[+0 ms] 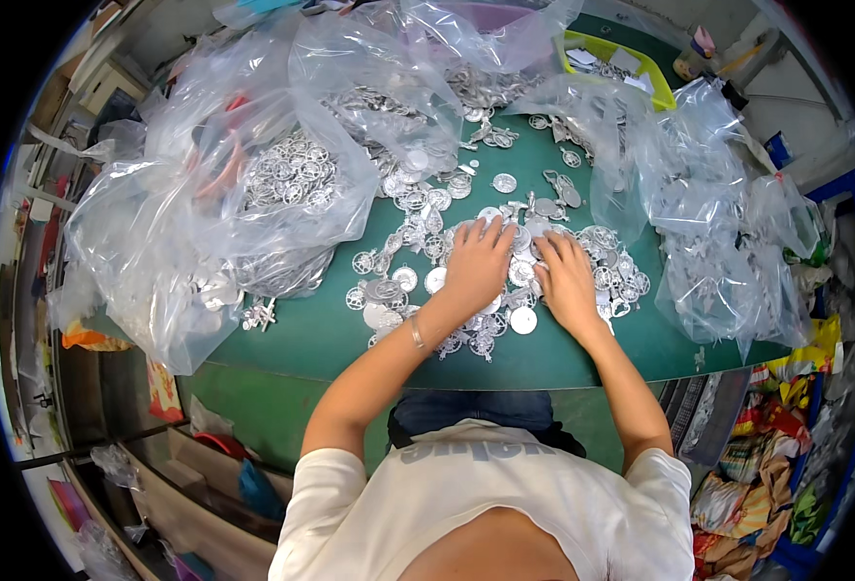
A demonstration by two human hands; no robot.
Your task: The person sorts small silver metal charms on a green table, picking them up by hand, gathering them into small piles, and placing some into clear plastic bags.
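A loose pile of silver metal pendants (pixel 522 321) is spread over the green tabletop (pixel 350 353) in front of me. Some are plain round discs, others openwork charms. My left hand (pixel 479 263) lies palm down on the pile's middle, its fingers stretched out over the pendants. Just to its right, my right hand (pixel 567 281) rests on the same pile with the fingers apart. Neither hand is closed around anything that I can see; what lies under the palms is hidden. More pendants trail from the pile toward the back left.
Clear plastic bags crowd the table, one at left holding many silver charms (pixel 290 172) and others at the back. More bags (pixel 703 203) stand at right. A yellow-green bin (pixel 662 87) sits at the back right. Colourful packages (pixel 752 474) fill a blue rack beside the table.
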